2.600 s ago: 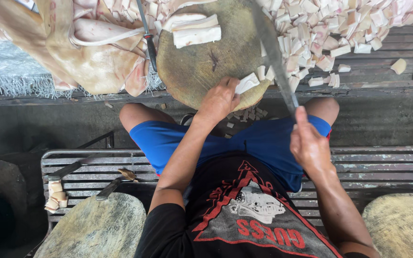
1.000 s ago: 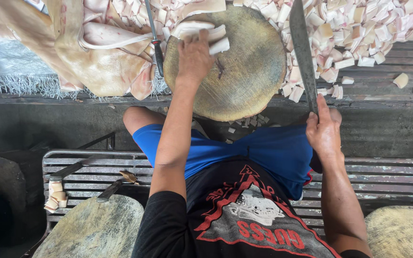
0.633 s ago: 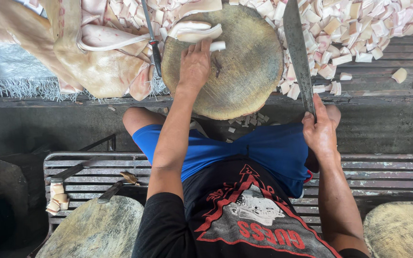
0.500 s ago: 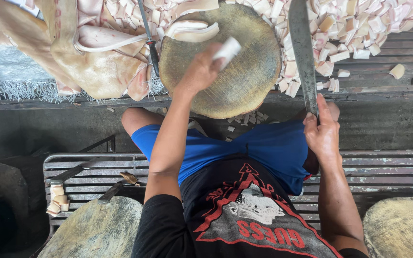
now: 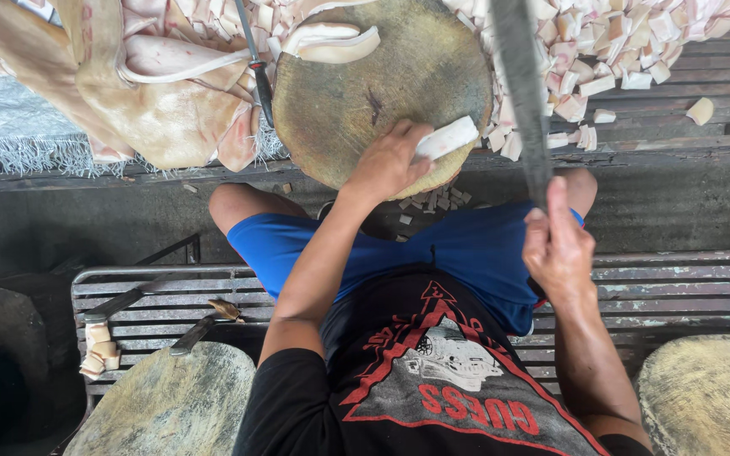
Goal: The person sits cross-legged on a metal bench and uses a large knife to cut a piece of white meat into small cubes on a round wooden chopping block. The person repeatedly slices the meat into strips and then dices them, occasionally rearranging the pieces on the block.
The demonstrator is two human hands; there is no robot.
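Seen from above, a seated person in blue shorts (image 5: 466, 253) and a black printed shirt (image 5: 433, 380) sits on a slatted metal bench (image 5: 678, 283). The right hand (image 5: 559, 249) is clamped around the handle of a long cleaver (image 5: 521, 93), its blade pointing away over the work surface. The left hand (image 5: 390, 160) is closed on a pale strip of fat (image 5: 445, 138) at the near edge of a round wooden chopping block (image 5: 382, 84). Two curled strips (image 5: 331, 42) lie at the block's far edge. Beyond, cut pale cubes (image 5: 610, 42) are heaped to the right; large slabs of skin (image 5: 128, 93) lie to the left, just beside a second knife (image 5: 255, 63).
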